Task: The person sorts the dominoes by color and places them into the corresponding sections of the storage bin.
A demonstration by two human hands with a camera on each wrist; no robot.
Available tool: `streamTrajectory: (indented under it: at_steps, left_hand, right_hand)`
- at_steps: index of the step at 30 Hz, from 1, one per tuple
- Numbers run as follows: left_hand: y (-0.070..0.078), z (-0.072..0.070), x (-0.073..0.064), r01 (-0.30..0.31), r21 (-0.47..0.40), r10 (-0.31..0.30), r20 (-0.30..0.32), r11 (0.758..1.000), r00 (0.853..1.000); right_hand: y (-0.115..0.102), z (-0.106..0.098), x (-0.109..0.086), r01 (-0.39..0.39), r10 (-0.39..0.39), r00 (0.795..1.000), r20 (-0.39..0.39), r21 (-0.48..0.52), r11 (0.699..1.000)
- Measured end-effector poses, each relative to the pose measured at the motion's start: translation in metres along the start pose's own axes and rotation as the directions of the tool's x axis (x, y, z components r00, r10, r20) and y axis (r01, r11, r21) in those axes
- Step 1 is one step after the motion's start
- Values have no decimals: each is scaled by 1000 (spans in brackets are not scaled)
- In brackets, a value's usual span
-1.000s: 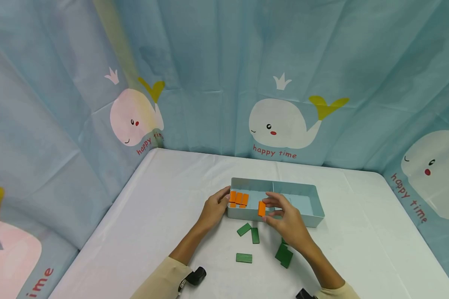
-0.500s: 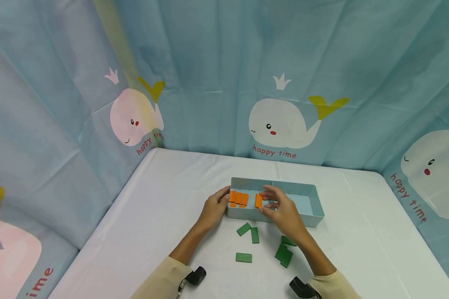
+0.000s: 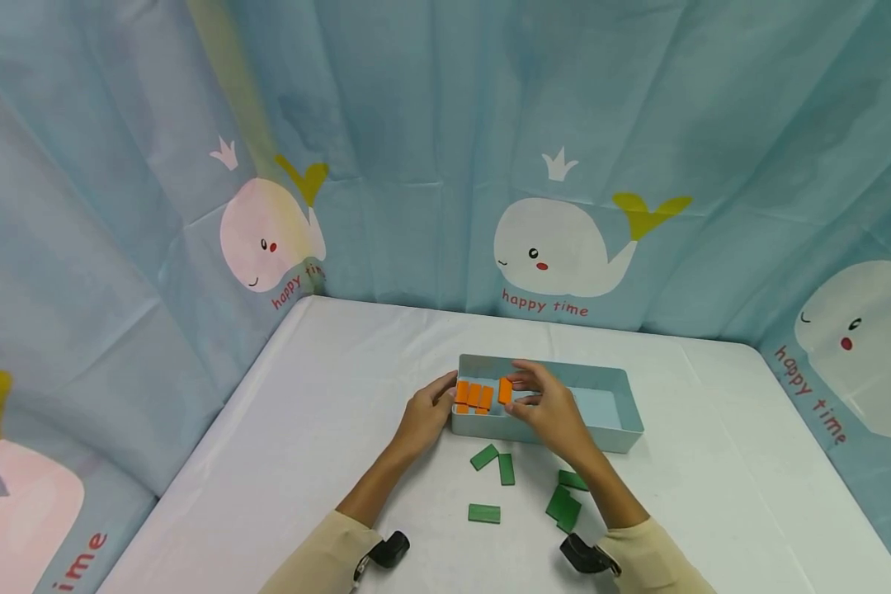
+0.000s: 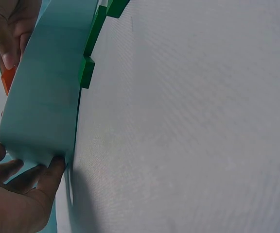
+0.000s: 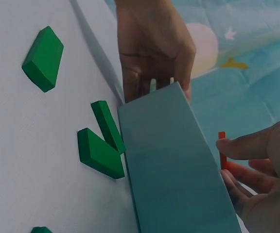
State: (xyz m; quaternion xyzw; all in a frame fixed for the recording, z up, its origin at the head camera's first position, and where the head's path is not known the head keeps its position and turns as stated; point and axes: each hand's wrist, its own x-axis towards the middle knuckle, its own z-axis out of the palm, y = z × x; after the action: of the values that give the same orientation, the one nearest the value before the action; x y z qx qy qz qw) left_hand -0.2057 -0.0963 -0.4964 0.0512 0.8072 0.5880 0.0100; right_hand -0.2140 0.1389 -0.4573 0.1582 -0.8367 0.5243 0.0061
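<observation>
A pale blue divided box (image 3: 609,438) sits on the table. My left hand (image 3: 421,415) holds its left end; in the left wrist view the fingers (image 4: 50,179) lie against the end wall, with the thumb near the rim. Over the left compartment, my right hand (image 3: 553,412) pinches an orange domino-like block (image 3: 505,390) between thumb and fingers. The right wrist view shows that block (image 5: 222,150) edge-on above the box's side wall. Several similar orange blocks (image 3: 473,395) stand in rows at the compartment's left end.
Several green blocks lie on the white tabletop before the box: a single one (image 3: 484,513), a pair (image 3: 506,469) near the front wall and a cluster (image 3: 563,506) below the right forearm. A blue whale-print curtain (image 3: 416,223) hangs behind and at both sides.
My right hand has carried the orange block from the box's front wall up and leftward, closer to the orange rows. My left hand stays at the box's end.
</observation>
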Motion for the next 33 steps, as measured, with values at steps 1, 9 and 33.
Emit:
streamTrajectory:
  at_steps: [1, 9, 33]
  left_hand:
    - [0, 0, 0, 0, -2, 0, 1, 1000, 1000]
    - [-1, 0, 0, 2, 2, -2, 1, 1000, 1000]
    - [-1, -1, -1, -8, -5, 8, 10, 1000, 1000]
  right_hand:
    - [0, 0, 1, -6, 6, 1000, 2, -2, 1000]
    - [1, 5, 9, -56, 57, 998, 20, -4, 998]
    - [-2, 18, 27, -59, 70, 992, 100, -105, 993]
